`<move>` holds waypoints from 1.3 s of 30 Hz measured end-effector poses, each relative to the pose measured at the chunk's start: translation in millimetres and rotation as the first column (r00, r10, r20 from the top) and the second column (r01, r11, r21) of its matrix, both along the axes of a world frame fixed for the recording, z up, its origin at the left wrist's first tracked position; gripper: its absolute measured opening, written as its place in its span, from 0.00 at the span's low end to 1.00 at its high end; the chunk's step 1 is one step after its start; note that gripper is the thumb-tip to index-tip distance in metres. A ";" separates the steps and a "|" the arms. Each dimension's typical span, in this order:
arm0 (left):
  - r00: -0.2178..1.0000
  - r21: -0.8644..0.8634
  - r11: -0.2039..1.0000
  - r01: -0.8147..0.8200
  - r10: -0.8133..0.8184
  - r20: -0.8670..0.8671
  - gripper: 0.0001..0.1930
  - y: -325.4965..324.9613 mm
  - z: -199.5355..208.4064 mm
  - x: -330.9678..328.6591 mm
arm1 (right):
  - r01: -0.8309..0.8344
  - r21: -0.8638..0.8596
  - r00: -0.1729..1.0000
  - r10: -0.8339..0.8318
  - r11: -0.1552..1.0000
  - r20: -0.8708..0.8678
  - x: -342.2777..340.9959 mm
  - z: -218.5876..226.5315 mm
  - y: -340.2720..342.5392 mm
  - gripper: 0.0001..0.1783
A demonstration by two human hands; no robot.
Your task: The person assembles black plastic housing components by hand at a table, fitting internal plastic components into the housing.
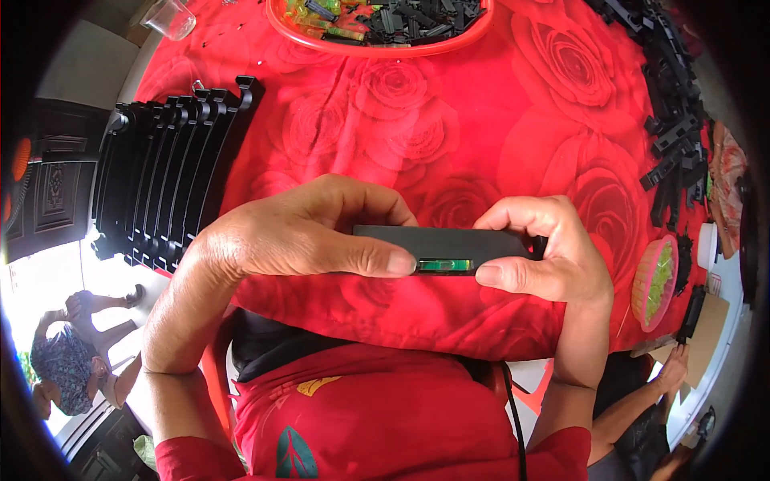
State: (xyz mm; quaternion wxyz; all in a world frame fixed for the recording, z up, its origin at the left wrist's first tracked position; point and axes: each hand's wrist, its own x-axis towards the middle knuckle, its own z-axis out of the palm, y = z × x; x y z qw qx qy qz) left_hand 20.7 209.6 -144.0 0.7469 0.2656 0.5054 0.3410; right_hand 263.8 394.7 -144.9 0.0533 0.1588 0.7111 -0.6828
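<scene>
A black spirit level is held level in front of me, above the near part of the table. A green vial shows in the slot along its near edge. My left hand grips the left end, thumb along the near edge beside the vial and fingers curled behind. On the other end, my right hand is closed, its thumb just right of the vial. Both hands' fingertips are partly hidden behind the black body.
Long black level bodies stand in a row at left. A red basin with yellow-green vials and small black pieces is at the far edge. Black parts pile at right, near a pink basket. Another person's hand is at lower right.
</scene>
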 end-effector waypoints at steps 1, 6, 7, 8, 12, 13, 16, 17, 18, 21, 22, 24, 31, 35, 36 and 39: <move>0.997 0.029 0.998 0.062 -0.060 -0.050 0.22 -0.4 -2.0 -1.7 | -0.007 -0.060 1.000 0.008 0.998 0.015 -0.7 -2.7 -0.4 0.14; 0.947 0.075 0.963 0.261 -0.240 -0.214 0.24 12.1 -1.8 0.1 | -0.036 -0.072 0.999 0.038 0.997 0.025 0.8 -2.1 -5.4 0.14; 0.929 0.103 0.942 0.320 -0.291 -0.229 0.25 14.5 -0.7 1.1 | 0.000 -0.098 0.999 0.003 0.995 0.037 1.0 -3.4 -6.3 0.13; 0.928 0.102 0.942 0.319 -0.289 -0.235 0.25 15.2 -0.2 1.9 | 0.033 -0.125 0.998 -0.028 0.992 0.048 0.1 -3.8 -7.2 0.14; 0.949 0.074 0.951 0.300 -0.290 -0.124 0.25 16.2 -5.6 3.2 | 0.033 -0.074 0.997 -0.028 0.997 0.067 -2.3 -3.0 -9.7 0.15; 0.944 0.072 0.947 0.313 -0.302 -0.136 0.26 16.0 -6.8 3.4 | 0.044 -0.011 0.997 -0.043 0.999 0.060 -2.1 -6.4 -9.9 0.16; 0.940 0.186 0.931 0.313 -0.277 -0.197 0.26 18.1 -11.5 7.4 | 0.104 0.075 0.994 -0.106 0.992 0.022 -2.2 -11.7 -16.6 0.17; 0.941 0.187 0.931 0.314 -0.278 -0.195 0.26 20.5 -9.8 9.0 | 0.151 0.095 0.989 -0.151 0.984 -0.007 -1.8 -12.9 -18.5 0.19; 0.930 0.158 0.932 0.327 -0.287 -0.230 0.27 22.7 -5.0 10.5 | 0.151 0.095 0.988 -0.152 0.984 -0.005 -1.5 -13.4 -19.3 0.19; 0.926 0.116 0.948 0.297 -0.256 -0.277 0.25 23.8 10.5 13.6 | 0.201 0.273 0.976 -0.169 0.941 -0.137 -2.0 -12.2 -22.1 0.18; 0.932 0.104 0.961 0.257 -0.218 -0.291 0.24 23.5 13.0 15.1 | 0.221 0.352 0.969 -0.162 0.910 -0.188 -2.6 -11.2 -22.9 0.16; 0.879 0.166 0.944 0.287 -0.190 -0.438 0.22 23.5 10.2 20.8 | 0.245 0.425 0.960 -0.158 0.871 -0.230 -2.0 -13.2 -23.9 0.15; 0.555 0.537 0.758 0.370 0.284 -0.782 0.17 9.0 -21.1 28.3 | 0.243 0.651 0.893 0.096 0.719 -0.439 -10.0 -33.4 -13.9 0.09; 0.544 0.559 0.753 0.346 0.324 -0.774 0.17 1.8 -27.7 35.3 | 0.158 0.707 0.911 0.175 0.690 -0.374 -7.5 -38.9 -10.6 0.13; 0.510 0.574 0.732 0.366 0.358 -0.782 0.16 -0.3 -28.2 38.2 | 0.188 0.713 0.892 0.185 0.676 -0.412 -8.1 -39.9 -11.6 0.14; 0.460 0.596 0.704 0.386 0.413 -0.786 0.15 -2.2 -33.7 43.9 | 0.192 0.760 0.872 0.247 0.621 -0.423 -10.9 -42.8 -12.9 0.15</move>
